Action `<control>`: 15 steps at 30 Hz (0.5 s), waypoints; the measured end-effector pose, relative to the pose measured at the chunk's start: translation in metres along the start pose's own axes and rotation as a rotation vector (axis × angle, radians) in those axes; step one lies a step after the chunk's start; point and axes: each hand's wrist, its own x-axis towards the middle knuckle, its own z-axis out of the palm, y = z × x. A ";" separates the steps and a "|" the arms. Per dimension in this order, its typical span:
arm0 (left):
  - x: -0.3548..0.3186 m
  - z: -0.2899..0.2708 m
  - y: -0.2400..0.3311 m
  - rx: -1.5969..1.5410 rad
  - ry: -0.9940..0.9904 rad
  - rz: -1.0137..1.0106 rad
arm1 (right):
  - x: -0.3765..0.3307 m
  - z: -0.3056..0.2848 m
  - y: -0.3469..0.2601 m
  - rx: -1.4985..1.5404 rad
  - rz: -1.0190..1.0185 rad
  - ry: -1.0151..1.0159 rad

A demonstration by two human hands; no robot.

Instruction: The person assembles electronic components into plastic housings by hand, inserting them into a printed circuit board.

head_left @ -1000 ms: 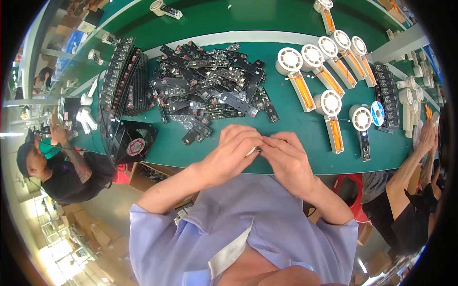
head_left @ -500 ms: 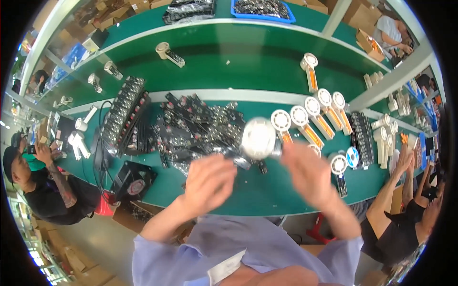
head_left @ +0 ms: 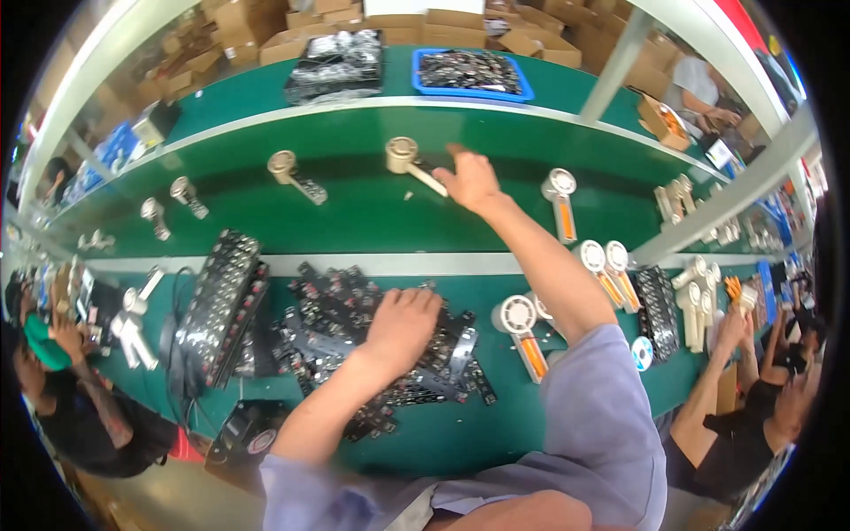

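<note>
My right hand reaches far forward over the green conveyor belt. Its fingertips are on the handle end of a beige handheld fan that lies on the belt. My left hand rests palm down on a heap of black flat parts on the near green bench. Its fingers curl into the heap, and what they grip is hidden. A white fan with an orange handle lies just right of that hand.
More beige fans lie spaced along the belt. White fans with orange handles line the right of the bench, and a black tray of parts stands at the left. Other people work at the left and right. The top shelf holds a blue bin.
Both hands were together at the bench edge, then lifted a fan. Now my right hand has carried it out to the belt, and my left hand has dropped onto the black parts.
</note>
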 end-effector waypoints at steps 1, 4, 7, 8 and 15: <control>-0.001 0.001 -0.002 0.035 -0.027 -0.023 | 0.000 -0.033 -0.002 -0.207 0.146 -0.153; 0.007 0.006 -0.014 0.019 -0.029 0.001 | -0.038 -0.090 0.062 -0.626 0.378 -0.059; 0.011 0.000 -0.013 -0.025 -0.021 0.022 | -0.065 -0.094 0.128 -0.336 0.600 -0.157; 0.013 -0.005 -0.012 -0.023 0.001 0.049 | -0.070 -0.094 0.135 -0.308 0.534 -0.123; -0.016 -0.024 -0.007 0.167 0.218 0.111 | -0.139 -0.179 -0.050 0.306 -0.100 -0.157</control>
